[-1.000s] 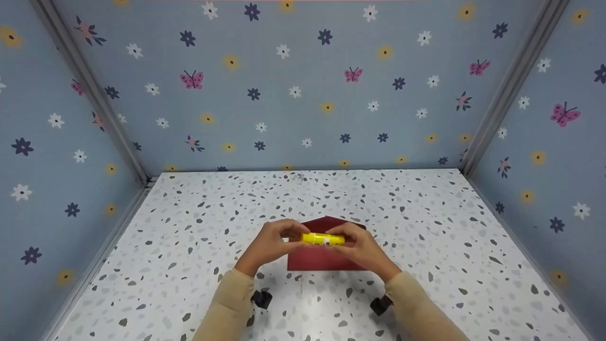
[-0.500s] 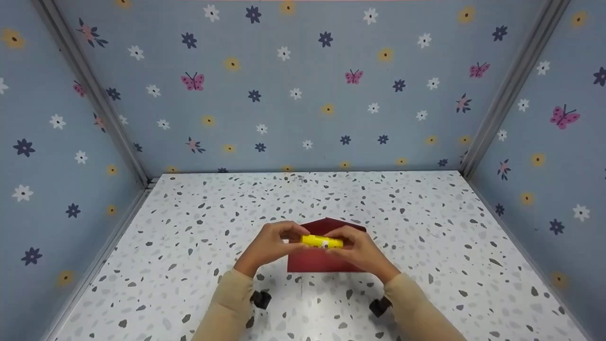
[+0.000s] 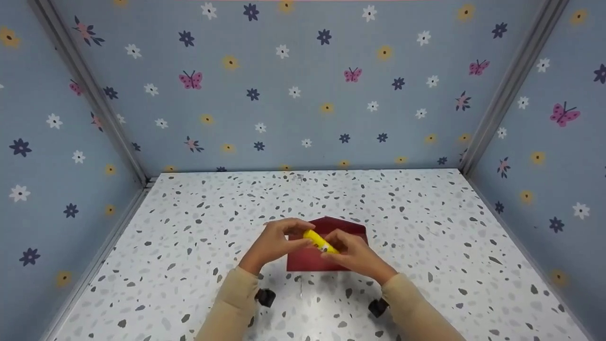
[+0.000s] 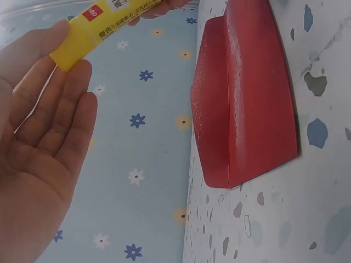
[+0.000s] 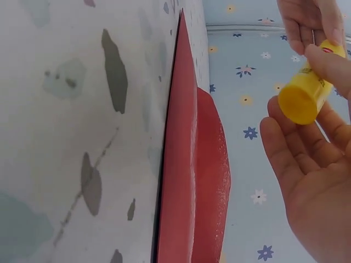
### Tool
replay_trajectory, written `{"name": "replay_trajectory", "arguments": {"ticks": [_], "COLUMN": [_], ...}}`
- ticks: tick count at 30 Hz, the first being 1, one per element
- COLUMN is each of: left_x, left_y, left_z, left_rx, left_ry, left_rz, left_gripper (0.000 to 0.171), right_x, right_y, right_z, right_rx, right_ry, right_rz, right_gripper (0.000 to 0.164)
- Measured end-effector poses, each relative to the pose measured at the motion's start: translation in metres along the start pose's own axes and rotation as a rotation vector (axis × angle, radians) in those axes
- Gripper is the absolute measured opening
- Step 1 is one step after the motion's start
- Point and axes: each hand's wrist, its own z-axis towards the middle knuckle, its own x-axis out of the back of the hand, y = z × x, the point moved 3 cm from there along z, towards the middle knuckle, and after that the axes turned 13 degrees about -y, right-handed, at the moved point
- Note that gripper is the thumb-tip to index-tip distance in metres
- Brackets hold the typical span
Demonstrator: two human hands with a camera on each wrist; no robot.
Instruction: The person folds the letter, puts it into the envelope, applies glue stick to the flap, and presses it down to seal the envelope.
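Note:
Both hands hold a yellow glue stick [image 3: 321, 242] at chest-side centre, above a red envelope [image 3: 307, 261]. My left hand [image 3: 278, 240] pinches its upper-left end between thumb and fingertips. At the lower-right end, my right hand [image 3: 356, 253] grips it with thumb and fingers. The stick slants down to the right in the head view. A printed label with a small red logo shows on the glue stick [image 4: 101, 24] in the left wrist view. The envelope [image 4: 260, 104] lies with its flap raised, and pale, shiny streaks run along the fold.
The white speckled table [image 3: 227, 203] surrounds the envelope. Blue flowered panels [image 3: 303, 85] enclose the back and both sides, with grey metal posts [image 3: 511, 85] at the corners. Black wrist cameras [image 3: 266, 297] hang below each wrist.
The glue stick has turned from nearly level to slanting, its right end now lower and nearer. The right hand has shifted slightly left and down with it. The envelope stays put.

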Motion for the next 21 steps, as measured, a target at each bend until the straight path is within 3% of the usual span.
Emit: {"name": "replay_trajectory", "arguments": {"ticks": [2,10,21], "left_x": [-0.003,-0.012,-0.013], "left_y": [-0.007,-0.006,-0.009], "left_z": [0.004,0.013,0.014], "left_rx": [-0.006,-0.067,-0.114], "left_ry": [0.013,0.032,0.009], "left_rz": [-0.016,-0.033,-0.039], "left_gripper": [0.03,0.029,0.028], "right_x": [-0.002,-0.007,-0.004], "right_y": [0.0,-0.001,0.004], "right_z": [0.001,0.002,0.001], "right_rx": [0.002,0.009,0.02], "right_ry": [-0.015,-0.038,-0.009], "right_rz": [-0.001,0.037,0.023], "right_gripper": [0.028,0.028,0.028]}}
